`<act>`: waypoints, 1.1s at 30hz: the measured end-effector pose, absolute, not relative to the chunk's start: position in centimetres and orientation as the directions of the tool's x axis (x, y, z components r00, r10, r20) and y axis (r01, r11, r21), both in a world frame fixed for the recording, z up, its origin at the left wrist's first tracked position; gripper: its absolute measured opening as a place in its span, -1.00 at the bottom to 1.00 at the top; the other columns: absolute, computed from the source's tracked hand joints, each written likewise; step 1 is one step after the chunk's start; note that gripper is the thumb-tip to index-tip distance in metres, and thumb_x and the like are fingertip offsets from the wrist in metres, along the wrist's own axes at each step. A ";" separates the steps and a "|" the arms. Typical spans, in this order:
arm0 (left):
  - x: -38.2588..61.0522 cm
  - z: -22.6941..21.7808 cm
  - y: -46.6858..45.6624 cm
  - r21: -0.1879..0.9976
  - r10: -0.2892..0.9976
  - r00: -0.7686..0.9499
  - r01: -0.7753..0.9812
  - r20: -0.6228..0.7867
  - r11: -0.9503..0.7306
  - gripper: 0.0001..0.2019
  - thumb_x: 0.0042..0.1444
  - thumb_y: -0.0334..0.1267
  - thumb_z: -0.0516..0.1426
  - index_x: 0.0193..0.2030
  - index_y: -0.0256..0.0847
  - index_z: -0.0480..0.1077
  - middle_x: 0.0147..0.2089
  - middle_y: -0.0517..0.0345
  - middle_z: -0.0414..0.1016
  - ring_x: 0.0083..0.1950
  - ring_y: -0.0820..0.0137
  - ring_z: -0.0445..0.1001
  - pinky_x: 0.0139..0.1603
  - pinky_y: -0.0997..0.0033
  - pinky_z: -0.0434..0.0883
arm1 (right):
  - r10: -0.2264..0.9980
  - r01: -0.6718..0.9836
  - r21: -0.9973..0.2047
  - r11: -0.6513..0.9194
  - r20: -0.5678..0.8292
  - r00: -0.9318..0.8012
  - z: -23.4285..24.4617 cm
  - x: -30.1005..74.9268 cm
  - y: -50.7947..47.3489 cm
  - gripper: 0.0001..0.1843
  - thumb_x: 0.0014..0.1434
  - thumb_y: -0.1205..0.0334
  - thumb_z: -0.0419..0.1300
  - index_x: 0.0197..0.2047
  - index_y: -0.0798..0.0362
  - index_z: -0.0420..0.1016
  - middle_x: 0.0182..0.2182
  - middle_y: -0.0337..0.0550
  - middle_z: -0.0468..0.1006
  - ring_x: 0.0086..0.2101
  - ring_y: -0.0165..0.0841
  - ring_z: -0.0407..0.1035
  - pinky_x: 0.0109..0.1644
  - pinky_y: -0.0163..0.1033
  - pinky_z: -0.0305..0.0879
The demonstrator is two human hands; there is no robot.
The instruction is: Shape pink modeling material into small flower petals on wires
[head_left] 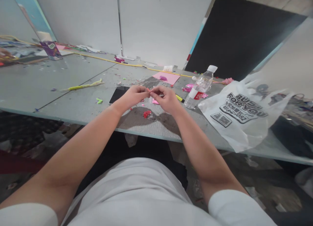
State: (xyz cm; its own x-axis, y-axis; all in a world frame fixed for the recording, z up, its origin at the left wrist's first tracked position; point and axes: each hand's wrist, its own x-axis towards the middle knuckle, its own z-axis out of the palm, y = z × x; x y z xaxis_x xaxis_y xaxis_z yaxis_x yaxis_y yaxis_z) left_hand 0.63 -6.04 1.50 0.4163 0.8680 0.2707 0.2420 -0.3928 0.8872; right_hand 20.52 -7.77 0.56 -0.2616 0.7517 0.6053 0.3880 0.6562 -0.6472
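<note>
My left hand (137, 94) and my right hand (167, 98) meet above the table, fingertips pinched together. A small red piece (148, 89) shows between them, mostly hidden by the fingers, and its kind is unclear. Just below on the table lies a bright red crumbly lump (147, 114), beside a small clear plastic piece (152, 117). A pink piece (155, 101) sits partly behind my right hand. Next to my left wrist is a dark flat phone-like slab (118, 95). A yellow and black marker (180, 98) lies right of my right hand.
A water bottle (199, 89) stands upright at right, beside a white plastic bag (242, 115) overhanging the table's front edge. Behind my hands is a pink sheet (171, 77). A yellow cord (110, 60) crosses the back. At left are a yellow-green strip (84, 85) and a purple box (51, 50).
</note>
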 end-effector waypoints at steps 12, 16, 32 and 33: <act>0.0 0.3 -4.5 0.896 0.779 0.526 0.070 0.340 -0.439 -0.82 0.17 -0.20 0.27 -0.42 -0.19 0.47 -0.49 0.24 0.27 -0.47 0.50 0.18 -0.43 0.42 0.10 | 0.837 0.214 -0.818 0.533 0.474 -0.274 1.1 21.0 -7.9 -0.66 0.14 -0.05 0.50 -0.16 0.00 0.65 -0.29 -0.19 0.68 -0.35 -0.36 0.48 -0.38 -0.27 0.40; 0.1 0.3 -4.5 0.876 0.740 0.547 0.025 0.391 -0.481 -0.78 0.11 -0.19 0.34 -0.45 -0.20 0.45 -0.51 0.26 0.26 -0.46 0.50 0.18 -0.43 0.40 0.09 | 0.865 0.136 -0.889 0.437 0.374 -0.333 1.4 21.5 -8.0 -0.57 0.05 -0.10 0.58 -0.17 -0.02 0.64 -0.40 -0.25 0.63 -0.48 -0.44 0.36 -0.47 -0.30 0.26; 0.5 0.6 -5.9 0.713 0.692 0.436 0.147 0.575 -0.685 -0.72 0.11 -0.18 0.28 -0.50 -0.20 0.32 -0.52 0.25 0.25 -0.45 0.50 0.16 -0.43 0.41 0.09 | 0.942 -0.017 -0.998 0.058 0.061 -0.329 1.3 20.9 -8.1 -0.46 -0.12 -0.09 0.67 -0.21 -0.01 0.58 -0.36 -0.27 0.60 -0.42 -0.45 0.46 -0.46 -0.35 0.28; 0.6 0.6 -5.8 0.702 0.692 0.424 0.163 0.584 -0.693 -0.70 0.14 -0.17 0.28 -0.50 -0.20 0.32 -0.52 0.26 0.23 -0.45 0.50 0.14 -0.44 0.41 0.08 | 0.948 -0.045 -0.998 0.038 0.050 -0.313 1.3 20.9 -8.0 -0.44 -0.15 -0.08 0.68 -0.21 -0.01 0.58 -0.37 -0.29 0.59 -0.42 -0.45 0.46 -0.43 -0.34 0.32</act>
